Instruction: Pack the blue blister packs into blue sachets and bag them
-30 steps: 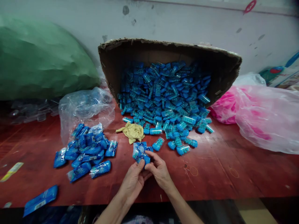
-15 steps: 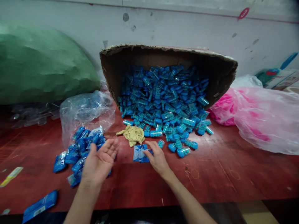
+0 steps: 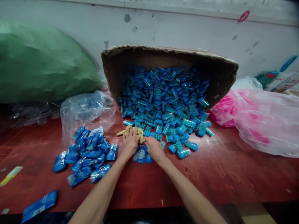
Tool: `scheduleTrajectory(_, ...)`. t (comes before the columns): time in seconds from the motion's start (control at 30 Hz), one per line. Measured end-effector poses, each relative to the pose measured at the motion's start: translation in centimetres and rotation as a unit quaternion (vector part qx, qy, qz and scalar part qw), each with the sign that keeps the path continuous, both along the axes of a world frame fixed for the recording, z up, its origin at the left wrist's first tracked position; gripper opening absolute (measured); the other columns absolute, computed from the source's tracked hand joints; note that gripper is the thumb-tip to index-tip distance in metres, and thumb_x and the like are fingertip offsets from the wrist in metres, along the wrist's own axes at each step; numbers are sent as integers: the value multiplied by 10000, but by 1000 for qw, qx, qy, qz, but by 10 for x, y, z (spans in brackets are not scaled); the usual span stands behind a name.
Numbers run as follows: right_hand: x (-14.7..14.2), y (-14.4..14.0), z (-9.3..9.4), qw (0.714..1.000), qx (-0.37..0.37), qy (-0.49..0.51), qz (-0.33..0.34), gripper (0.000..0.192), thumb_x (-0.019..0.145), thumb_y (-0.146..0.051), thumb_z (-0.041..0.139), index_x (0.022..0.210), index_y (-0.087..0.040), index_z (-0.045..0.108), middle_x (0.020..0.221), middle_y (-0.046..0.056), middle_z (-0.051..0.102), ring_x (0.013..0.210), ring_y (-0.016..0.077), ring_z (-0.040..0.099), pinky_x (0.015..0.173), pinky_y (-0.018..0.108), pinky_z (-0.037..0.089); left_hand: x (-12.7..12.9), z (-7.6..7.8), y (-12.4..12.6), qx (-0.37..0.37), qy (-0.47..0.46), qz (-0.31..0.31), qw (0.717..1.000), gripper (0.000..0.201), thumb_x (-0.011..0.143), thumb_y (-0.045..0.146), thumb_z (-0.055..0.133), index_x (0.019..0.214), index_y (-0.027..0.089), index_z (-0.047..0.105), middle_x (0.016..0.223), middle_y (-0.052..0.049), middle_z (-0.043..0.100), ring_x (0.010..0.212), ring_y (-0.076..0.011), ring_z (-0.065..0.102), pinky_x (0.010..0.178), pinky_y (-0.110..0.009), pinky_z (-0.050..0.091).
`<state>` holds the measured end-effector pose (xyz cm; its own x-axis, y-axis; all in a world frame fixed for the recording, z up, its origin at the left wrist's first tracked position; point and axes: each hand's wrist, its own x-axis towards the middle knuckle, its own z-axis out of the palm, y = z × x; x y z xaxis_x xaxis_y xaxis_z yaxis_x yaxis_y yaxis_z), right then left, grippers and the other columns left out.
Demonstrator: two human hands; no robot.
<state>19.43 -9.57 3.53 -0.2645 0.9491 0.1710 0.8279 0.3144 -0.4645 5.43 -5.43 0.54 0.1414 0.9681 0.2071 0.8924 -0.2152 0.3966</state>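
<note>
Left hand [image 3: 129,143] laid flat, fingers spread, on yellow cloth [image 3: 140,132] | right hand [image 3: 154,148] rested on blue packets [image 3: 143,155], grip indiscernible (fingers hidden) | worktop [image 3: 221,174] red.

Near strip: bare red table [image 3: 210,183] on the right, open for passage.
Far centre: tipped carton [image 3: 219,70] and its spill of blue tubes [image 3: 163,102] block the way to the wall.
Left: heap of blue packets [image 3: 88,152], with a clear bag [image 3: 86,109] behind it.
Far left: green sack [image 3: 42,65] closes that corner.
Right: pink bags [image 3: 263,121] bar the far side.
Centre: both hands [image 3: 129,144] over a yellow rag [image 3: 140,132] and flat packets [image 3: 143,155], tight against the spill.
Near left: lone packet [image 3: 39,205] at the edge.
</note>
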Motion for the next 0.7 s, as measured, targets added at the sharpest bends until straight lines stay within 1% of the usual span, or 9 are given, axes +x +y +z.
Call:
scheduleTrajectory(0.07, 2, -23, -2, 998, 15, -52, -9, 204, 854, -165, 458, 1013, -203, 580, 954, 70, 607, 863, 210, 502, 694, 303, 362, 0, 2, -4, -6, -33, 8, 999, 506, 842, 322, 346, 1307, 122, 362, 1396, -171, 332, 1316, -298, 183, 1018, -524, 148)
scheduleTrajectory(0.13, 0, -45, -7, 994, 24, -104, -17, 157, 838, -150, 485, 911, -211, 611, 897, 71, 611, 805, 219, 490, 659, 321, 339, -2, 7, -13, -4, -96, 18, 995, 503, 832, 309, 374, 1296, 115, 368, 1374, -174, 367, 1307, -284, 216, 1027, -495, 164)
scheduleTrajectory(0.2, -5, -62, -13, 992, 33, -119, -22, 169, 844, -135, 473, 882, -217, 615, 868, 66, 608, 774, 214, 474, 648, 328, 322, -4, 12, -29, 15, -169, 27, 985, 485, 816, 320, 413, 1257, 119, 412, 1337, -174, 415, 1291, -267, 258, 1034, -449, 191)
scheduleTrajectory(0.3, -8, -71, -16, 993, 46, -107, -16, 177, 856, -152, 465, 841, -231, 623, 830, 51, 601, 752, 202, 452, 641, 324, 303, -10, 19, -64, 30, -280, 58, 958, 412, 784, 326, 482, 1165, 169, 503, 1244, -139, 502, 1219, -251, 370, 1020, -396, 235)
scheduleTrajectory(0.4, -7, -71, -9, 996, 54, -76, -15, 177, 857, -176, 476, 843, -244, 638, 845, 46, 607, 760, 196, 448, 652, 321, 296, -12, 25, -97, -15, -384, 132, 914, 447, 713, 330, 587, 1141, 220, 520, 1185, -101, 538, 1102, -246, 474, 953, -362, 317)
scheduleTrajectory(0.47, -6, -73, 0, 997, 64, -40, -27, 184, 862, -195, 473, 880, -255, 647, 891, 50, 612, 793, 201, 453, 685, 330, 303, -10, 28, -110, -81, -452, 177, 870, 522, 635, 325, 668, 1125, 208, 532, 1110, -96, 579, 968, -233, 545, 843, -330, 394)
scheduleTrajectory(0.5, -6, -76, 4, 997, 68, -17, -35, 194, 865, -200, 467, 904, -259, 648, 914, 53, 612, 810, 204, 456, 702, 336, 307, -8, 29, -113, -125, -487, 186, 844, 532, 600, 318, 697, 1097, 192, 553, 1040, -90, 610, 886, -217, 569, 772, -306, 418)
scheduleTrajectory(0.6, -8, -84, 12, 995, 70, 64, -41, 235, 874, -191, 443, 956, -275, 646, 951, 57, 606, 866, 212, 470, 751, 354, 328, 0, 32, -115, -247, -557, 160, 777, 383, 584, 322, 708, 916, 144, 643, 792, -51, 654, 690, -160, 570, 588, -230, 403)
scheduleTrajectory(0.7, -9, -85, 8, 980, 34, 187, -56, 273, 832, -195, 510, 1078, -278, 592, 1037, 60, 578, 952, 215, 480, 823, 368, 359, 6, 38, -111, -299, -599, 146, 728, 263, 623, 341, 676, 795, 142, 668, 725, -26, 655, 627, -120, 550, 514, -198, 364)
